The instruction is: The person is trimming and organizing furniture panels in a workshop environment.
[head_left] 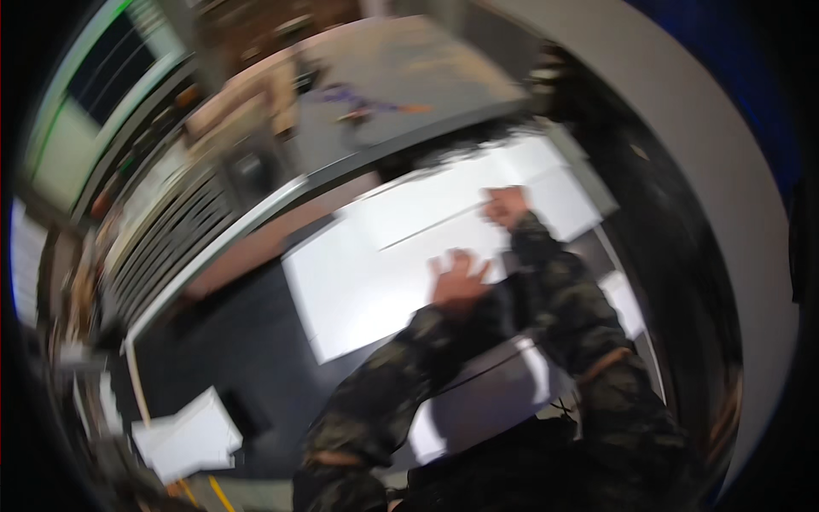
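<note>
A large white sheet or panel [341, 282] lies on a dark table [230, 350] in front of me, with a thin dark line running across it. My left hand [461, 282] is over the near part of the white sheet, fingers spread, with nothing seen in it. Farther off and to the right, my right hand [506, 206] is curled closed near the right end of that line. Blur hides what its fingers hold, if anything. Whether the line is a gap, an edge or a thin rod, I cannot tell.
Behind the table stands a grey-topped bench [452, 81] with a blurred purple and orange item [367, 100]. Smaller white pieces [192, 433] lie at the table's near left. Another pale sheet [486, 397] is close to my body. A slatted grey unit [175, 239] stands at left.
</note>
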{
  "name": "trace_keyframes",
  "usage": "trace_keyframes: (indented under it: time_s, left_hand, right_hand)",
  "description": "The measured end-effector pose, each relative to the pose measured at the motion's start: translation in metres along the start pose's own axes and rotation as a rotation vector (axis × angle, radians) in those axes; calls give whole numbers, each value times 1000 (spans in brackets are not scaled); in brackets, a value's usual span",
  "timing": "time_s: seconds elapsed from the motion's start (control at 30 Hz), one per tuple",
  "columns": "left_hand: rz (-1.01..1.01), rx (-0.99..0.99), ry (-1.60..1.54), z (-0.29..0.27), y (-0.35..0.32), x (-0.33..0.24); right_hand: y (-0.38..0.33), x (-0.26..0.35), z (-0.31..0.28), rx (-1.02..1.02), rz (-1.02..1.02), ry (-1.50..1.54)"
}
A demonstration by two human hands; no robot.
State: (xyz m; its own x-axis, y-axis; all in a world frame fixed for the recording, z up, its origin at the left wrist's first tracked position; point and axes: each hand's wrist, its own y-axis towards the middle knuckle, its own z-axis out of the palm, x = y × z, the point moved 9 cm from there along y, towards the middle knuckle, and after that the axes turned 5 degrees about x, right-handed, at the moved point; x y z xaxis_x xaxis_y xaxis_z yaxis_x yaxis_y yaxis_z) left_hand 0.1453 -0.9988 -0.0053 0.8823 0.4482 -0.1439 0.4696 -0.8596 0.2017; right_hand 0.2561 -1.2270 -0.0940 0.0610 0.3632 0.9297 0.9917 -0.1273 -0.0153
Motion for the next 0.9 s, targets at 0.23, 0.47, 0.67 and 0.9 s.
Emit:
trace_keyframes:
  time_s: [0.23,0.47,0.67,0.9]
  left_hand:
    - [-59,323,-573,-118,-44,9]
    - [-862,-536,-718,-252,-372,85]
    - [-1363,-1158,-657,-219,-663,169]
    - [-1800,-1115,-349,-217,-850,273]
  right_hand:
    - [1,-56,-28,-62,548,617]
    - [-5,-5,-4,-13,474,253]
    - [-82,241,170,505,260,8]
    - [-165,404,475,893,208,-333]
